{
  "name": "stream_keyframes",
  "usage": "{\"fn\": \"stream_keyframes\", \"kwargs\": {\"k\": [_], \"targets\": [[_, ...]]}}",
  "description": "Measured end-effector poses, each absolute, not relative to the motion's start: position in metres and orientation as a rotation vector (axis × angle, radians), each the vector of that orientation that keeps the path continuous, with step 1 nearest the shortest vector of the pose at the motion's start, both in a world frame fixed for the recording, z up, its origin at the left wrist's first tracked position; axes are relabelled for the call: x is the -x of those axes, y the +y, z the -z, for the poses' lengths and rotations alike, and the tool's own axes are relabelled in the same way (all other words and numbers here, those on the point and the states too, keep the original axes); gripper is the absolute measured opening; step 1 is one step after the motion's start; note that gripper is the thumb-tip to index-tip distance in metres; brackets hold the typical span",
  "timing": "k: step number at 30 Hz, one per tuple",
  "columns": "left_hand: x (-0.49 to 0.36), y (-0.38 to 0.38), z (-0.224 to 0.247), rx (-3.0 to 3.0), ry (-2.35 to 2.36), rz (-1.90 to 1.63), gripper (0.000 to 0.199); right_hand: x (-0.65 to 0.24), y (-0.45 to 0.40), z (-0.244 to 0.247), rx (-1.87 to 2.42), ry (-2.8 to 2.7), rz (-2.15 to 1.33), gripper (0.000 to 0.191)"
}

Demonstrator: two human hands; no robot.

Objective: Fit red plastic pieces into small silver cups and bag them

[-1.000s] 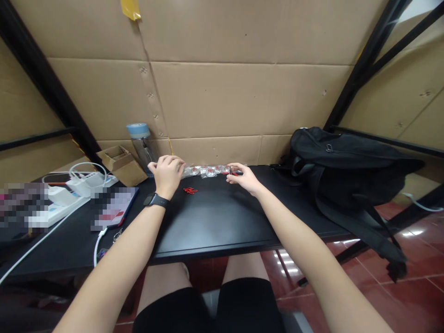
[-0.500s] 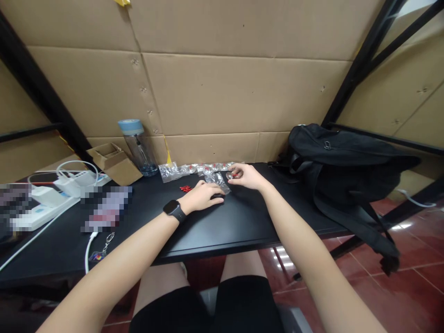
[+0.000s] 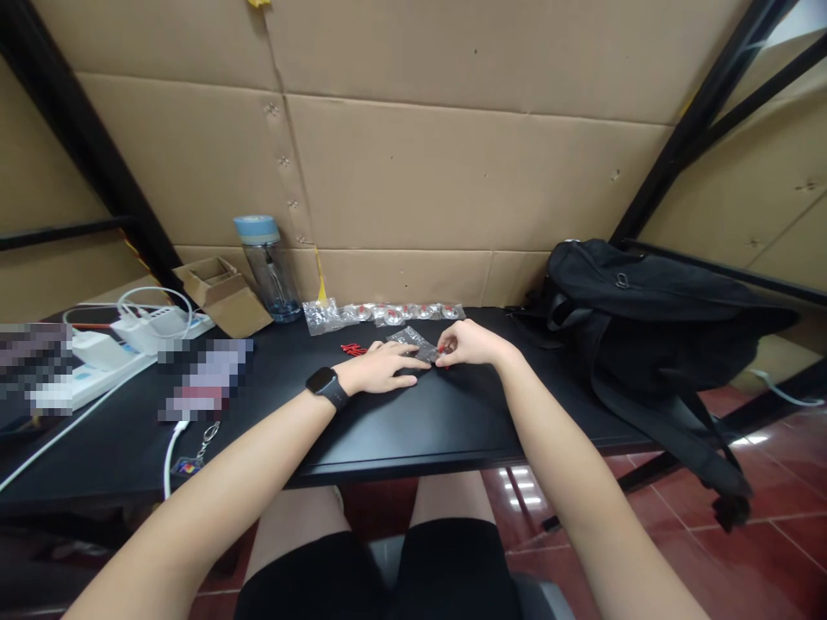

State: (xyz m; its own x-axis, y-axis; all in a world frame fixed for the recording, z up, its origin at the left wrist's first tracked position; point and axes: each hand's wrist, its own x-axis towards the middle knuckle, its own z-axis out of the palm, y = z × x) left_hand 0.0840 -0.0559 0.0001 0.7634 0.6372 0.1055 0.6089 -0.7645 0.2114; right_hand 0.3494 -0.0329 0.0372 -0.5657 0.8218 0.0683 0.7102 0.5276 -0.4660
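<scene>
My left hand (image 3: 386, 368), with a black watch at the wrist, lies over the black table with its fingers spread, touching a clear plastic bag (image 3: 413, 343). At the bag's right end, my right hand (image 3: 469, 344) is pinched on a small red item (image 3: 443, 350). A small pile of red pieces (image 3: 353, 350) rests just left of my left hand. Behind the hands, a row of small clear packets (image 3: 392, 315) with round silvery and red contents runs along the cardboard wall. More clear plastic (image 3: 321, 316) lies at the row's left end.
On the left stand a blue-lidded bottle (image 3: 268, 271), an open cardboard box (image 3: 236, 306) and a white power strip (image 3: 96, 370) with cables, beside a blurred phone (image 3: 213, 379). A black bag (image 3: 652, 319) fills the table's right side.
My right hand has come down from the packet row towards the near side, to the bag's right end. The round packet it held is now in the row. My left hand's fingers are more spread.
</scene>
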Motion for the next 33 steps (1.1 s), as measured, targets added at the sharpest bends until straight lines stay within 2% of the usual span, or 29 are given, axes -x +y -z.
{"fn": "stream_keyframes", "kwargs": {"k": [9,17,23,29,31,33], "targets": [[-0.084,-0.053,0.002,-2.77,1.024,-0.163,0.045,-0.337,-0.025,-0.025,1.205,-2.472,-0.465,0.032],[-0.084,-0.055,-0.004,-2.722,1.033,-0.063,0.046,-0.33,-0.018,-0.013,1.137,-2.351,-0.687,0.026],[-0.083,-0.054,-0.002,-2.699,1.042,-0.127,0.043,-0.321,-0.013,-0.003,1.262,-2.276,-0.176,0.035],[-0.08,-0.051,0.0,-2.72,1.068,-0.171,0.039,-0.301,-0.009,0.006,1.471,-2.144,0.046,0.034],[-0.076,-0.048,0.001,-2.746,1.053,-0.251,0.041,-0.301,-0.005,0.006,1.439,-2.163,-0.03,0.035],[-0.074,-0.045,0.002,-2.761,1.05,-0.409,0.053,-0.308,-0.001,0.005,1.283,-2.245,-0.247,0.039]]}}
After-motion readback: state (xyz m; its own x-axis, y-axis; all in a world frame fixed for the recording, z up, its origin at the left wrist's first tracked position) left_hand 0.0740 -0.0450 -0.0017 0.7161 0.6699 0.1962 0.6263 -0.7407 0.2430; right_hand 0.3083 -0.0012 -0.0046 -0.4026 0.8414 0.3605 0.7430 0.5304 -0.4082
